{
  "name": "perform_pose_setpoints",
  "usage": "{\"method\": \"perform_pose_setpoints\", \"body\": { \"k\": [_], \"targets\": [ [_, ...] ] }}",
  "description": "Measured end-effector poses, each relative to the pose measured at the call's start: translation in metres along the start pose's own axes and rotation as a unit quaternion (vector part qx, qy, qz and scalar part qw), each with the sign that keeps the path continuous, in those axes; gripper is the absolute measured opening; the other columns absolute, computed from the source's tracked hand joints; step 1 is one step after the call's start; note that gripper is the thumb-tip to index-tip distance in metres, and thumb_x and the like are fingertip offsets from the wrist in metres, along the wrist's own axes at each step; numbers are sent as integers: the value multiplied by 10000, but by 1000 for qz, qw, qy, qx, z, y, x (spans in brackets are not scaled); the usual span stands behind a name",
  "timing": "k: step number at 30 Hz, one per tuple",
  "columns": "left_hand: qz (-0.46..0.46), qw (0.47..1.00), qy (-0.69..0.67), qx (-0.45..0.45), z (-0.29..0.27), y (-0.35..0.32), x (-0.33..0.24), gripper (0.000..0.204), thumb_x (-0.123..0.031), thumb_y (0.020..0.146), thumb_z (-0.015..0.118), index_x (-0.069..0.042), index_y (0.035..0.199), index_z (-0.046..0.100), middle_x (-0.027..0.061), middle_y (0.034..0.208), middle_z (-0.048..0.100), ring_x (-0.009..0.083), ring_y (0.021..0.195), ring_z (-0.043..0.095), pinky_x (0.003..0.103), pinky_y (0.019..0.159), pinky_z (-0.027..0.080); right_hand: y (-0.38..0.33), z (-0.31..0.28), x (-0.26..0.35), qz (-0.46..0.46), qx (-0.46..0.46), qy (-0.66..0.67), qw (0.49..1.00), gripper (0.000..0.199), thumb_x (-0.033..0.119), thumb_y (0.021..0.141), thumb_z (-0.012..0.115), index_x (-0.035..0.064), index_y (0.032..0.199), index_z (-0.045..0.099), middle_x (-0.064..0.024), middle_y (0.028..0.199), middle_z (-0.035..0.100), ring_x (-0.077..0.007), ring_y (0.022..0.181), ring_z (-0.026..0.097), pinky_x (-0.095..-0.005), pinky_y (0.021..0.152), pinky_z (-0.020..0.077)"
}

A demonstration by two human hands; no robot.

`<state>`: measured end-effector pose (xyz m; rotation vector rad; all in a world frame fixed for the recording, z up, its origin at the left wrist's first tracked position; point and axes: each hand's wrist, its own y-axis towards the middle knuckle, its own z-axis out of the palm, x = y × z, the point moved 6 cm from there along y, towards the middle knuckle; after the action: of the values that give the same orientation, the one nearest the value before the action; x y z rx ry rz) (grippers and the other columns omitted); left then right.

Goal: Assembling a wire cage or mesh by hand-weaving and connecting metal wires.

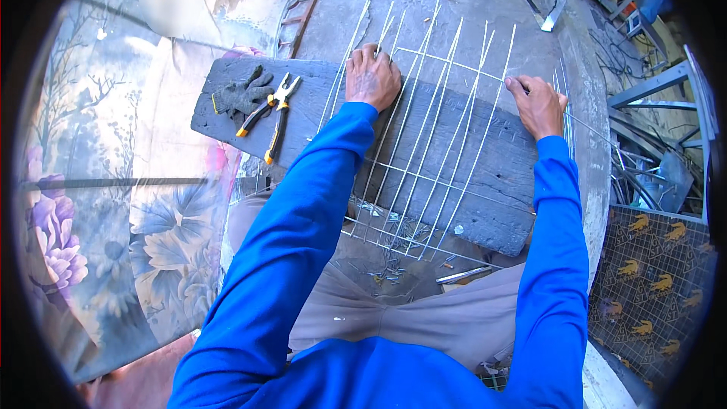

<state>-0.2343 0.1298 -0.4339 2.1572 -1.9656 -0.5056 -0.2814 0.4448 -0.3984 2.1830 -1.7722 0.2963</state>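
The left hand [372, 76] lies knuckles up, fingers curled down over the far left part of a wire grid [424, 144], pressing it against the board beneath; whether the fingertips pinch a single rod cannot be told. The right hand [538, 104] is closed around the grid's far right edge, fingers pinched on a thin rod there. The grid, made of long pale rods crossed by a few others, spans the space between the 2 hands and runs back toward the person's lap; it rests on a dark weathered wooden plank [492, 182] serving as a table. Left of the left hand, on the same plank, lie pliers [271, 110] with orange-yellow handles; just beyond them sits a dark work glove [242, 95]. Below the hands, short cut wire pieces [390, 265] litter the ground by the knees.
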Motion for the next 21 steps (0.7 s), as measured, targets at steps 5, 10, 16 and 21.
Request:
{"method": "perform_pose_setpoints", "body": {
  "k": [5,10,16,21],
  "targets": [
    [-4,1000,-24,15,4,0,5,326,-314,970,566,-53,1082,727,169,1323,576,368,1243,509,510,1074,375,2,4,-1,-11,7,-6,1000,401,506,991,593,168,1067,793,-101,1005,722,-294,1031,637,-454,974,326],
    [-3,996,-93,-8,1,-2,3,288,-281,943,599,-44,1045,727,154,1280,584,358,1213,516,496,1043,388,1,31,-22,1,10,60,998,430,528,990,573,167,1081,790,-104,1010,727,-292,1033,646,-443,976,328],
    [-22,985,-139,-99,-13,-2,3,244,-223,956,619,-46,1116,669,174,1197,589,352,1153,562,478,1007,441,10,45,-36,8,46,117,992,454,557,977,581,171,1085,794,-85,1058,746,-267,1009,669,-405,966,350],
    [-46,983,-149,-98,-8,-2,14,177,-137,952,594,-22,1075,649,179,1109,610,347,1080,599,437,957,492,16,54,-42,21,92,160,983,474,584,968,587,175,1086,794,-62,1044,765,-243,998,688,-382,932,398]
  ]
}}
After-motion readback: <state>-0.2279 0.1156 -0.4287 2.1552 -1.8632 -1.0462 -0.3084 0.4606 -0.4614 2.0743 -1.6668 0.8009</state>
